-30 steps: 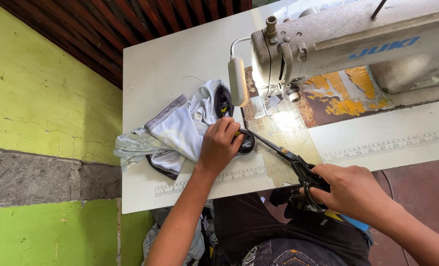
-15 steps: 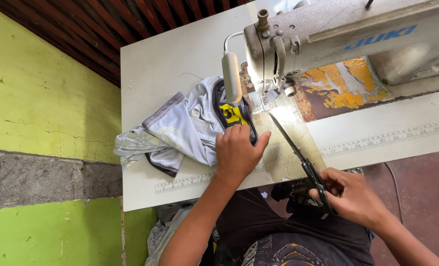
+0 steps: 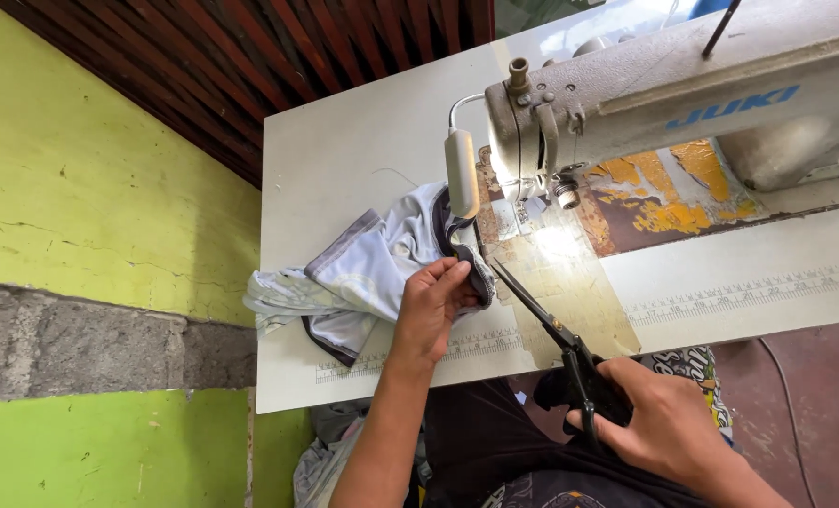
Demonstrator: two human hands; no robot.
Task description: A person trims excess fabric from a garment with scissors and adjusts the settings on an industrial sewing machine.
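Scissors in right hand: fingers curl through the black handles near the front table edge, blades shut and aimed up and left, tip just beside the dark edge of the cloth. Left hand grips that dark edge, thumb and fingertips pinched on a fold close to the blade tip.

Cloth: pale blue-white with grey bands and a dark trim, bunched on the left half of the white table. Its left end hangs slightly over the table's left edge. Its right end lies just under the white lamp and beside the needle area of the sewing machine.

Containers: none in view on the table top. More fabric is heaped below the table near the person's lap; what holds it cannot be told.

Edges and room: the sewing machine takes the upper right of the table, and its base shows worn yellow and brown patches. A printed ruler strip runs along the front edge. Bare table surface lies behind the cloth toward the far edge, and to the right of the scissors along the front. Green and grey wall stands close to the table's left edge.
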